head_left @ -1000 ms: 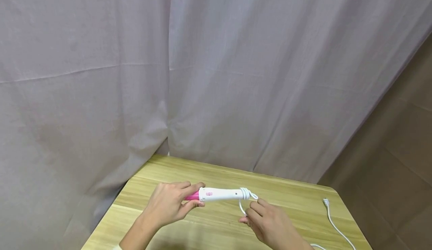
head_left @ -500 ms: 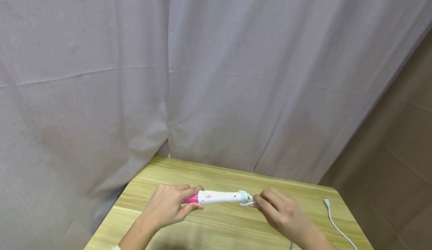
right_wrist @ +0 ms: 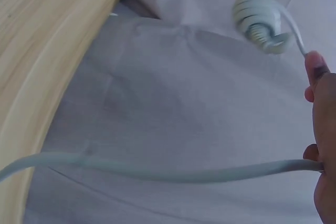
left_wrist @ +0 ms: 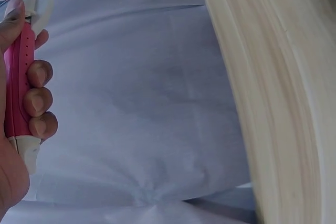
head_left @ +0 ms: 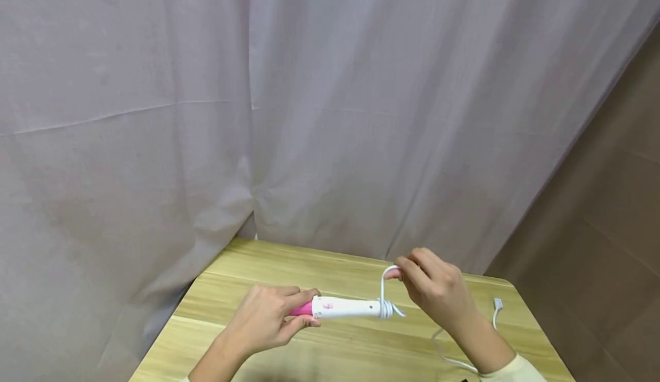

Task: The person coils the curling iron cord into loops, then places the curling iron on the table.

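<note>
A curling iron (head_left: 344, 308) with a white handle and pink barrel is held above the table, roughly level. My left hand (head_left: 270, 320) grips its barrel (left_wrist: 21, 77), fingers wrapped round the pink part in the left wrist view. White cord is wound in several coils (right_wrist: 256, 17) round the handle's end. My right hand (head_left: 438, 286) pinches the cord (head_left: 382, 283) just above and right of those coils, drawing a loop upward. From that hand a further length of cord (right_wrist: 157, 173) runs off across the right wrist view.
Below lies a wooden table (head_left: 289, 264) with rounded far corners. On its right side is the cord's white plug (head_left: 497, 303), with loose cord (head_left: 454, 361) nearer the front. A grey curtain (head_left: 356, 118) hangs behind, with brownish fabric (head_left: 593, 244) at right.
My right hand has swung from below the handle's end to above it, carrying the cord round. The left hand and curling iron have shifted slightly right and down. Loose cord has moved.
</note>
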Demonstrator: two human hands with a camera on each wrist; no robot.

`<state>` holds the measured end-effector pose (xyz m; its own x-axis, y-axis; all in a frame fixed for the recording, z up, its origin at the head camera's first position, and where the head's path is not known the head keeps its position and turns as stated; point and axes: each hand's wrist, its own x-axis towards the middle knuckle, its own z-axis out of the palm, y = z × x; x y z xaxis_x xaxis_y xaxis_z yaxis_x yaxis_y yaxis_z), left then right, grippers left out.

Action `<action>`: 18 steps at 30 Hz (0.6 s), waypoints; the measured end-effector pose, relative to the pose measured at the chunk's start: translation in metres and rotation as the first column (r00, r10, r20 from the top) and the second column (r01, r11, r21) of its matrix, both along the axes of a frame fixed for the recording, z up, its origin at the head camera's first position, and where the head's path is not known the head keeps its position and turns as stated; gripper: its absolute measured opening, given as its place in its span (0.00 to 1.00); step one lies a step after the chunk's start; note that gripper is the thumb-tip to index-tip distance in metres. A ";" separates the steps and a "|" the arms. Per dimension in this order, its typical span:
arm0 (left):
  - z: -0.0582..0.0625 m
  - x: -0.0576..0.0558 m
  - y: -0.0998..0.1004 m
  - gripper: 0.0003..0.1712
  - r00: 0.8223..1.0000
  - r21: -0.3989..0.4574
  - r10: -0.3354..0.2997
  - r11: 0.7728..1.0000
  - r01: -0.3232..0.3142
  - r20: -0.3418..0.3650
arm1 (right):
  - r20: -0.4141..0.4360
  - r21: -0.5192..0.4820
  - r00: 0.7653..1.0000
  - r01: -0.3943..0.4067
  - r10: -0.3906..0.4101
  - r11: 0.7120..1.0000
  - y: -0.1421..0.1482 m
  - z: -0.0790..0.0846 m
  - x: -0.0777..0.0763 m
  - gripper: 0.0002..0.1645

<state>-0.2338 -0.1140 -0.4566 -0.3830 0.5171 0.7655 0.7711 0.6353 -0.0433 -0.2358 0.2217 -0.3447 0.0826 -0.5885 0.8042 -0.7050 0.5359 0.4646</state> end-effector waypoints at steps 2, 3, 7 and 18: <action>0.002 0.001 0.000 0.25 1.000 -0.005 0.004 1.000 -0.004 -0.009 | 0.029 -0.004 0.999 0.031 -0.031 0.999 0.003 -0.006 -0.007 0.27; 0.003 0.002 -0.001 0.24 1.000 -0.013 0.009 1.000 -0.009 -0.014 | 0.043 -0.005 0.998 0.043 -0.043 0.999 0.004 -0.010 -0.011 0.27; 0.005 0.004 -0.001 0.24 0.999 -0.030 0.010 0.999 -0.011 -0.038 | 0.113 -0.001 0.991 0.070 -0.070 0.998 0.007 -0.024 -0.019 0.27; 0.009 0.006 -0.006 0.25 0.995 -0.012 0.011 1.000 -0.012 -0.096 | 0.332 0.063 0.932 0.134 -0.148 0.989 0.014 -0.057 -0.025 0.27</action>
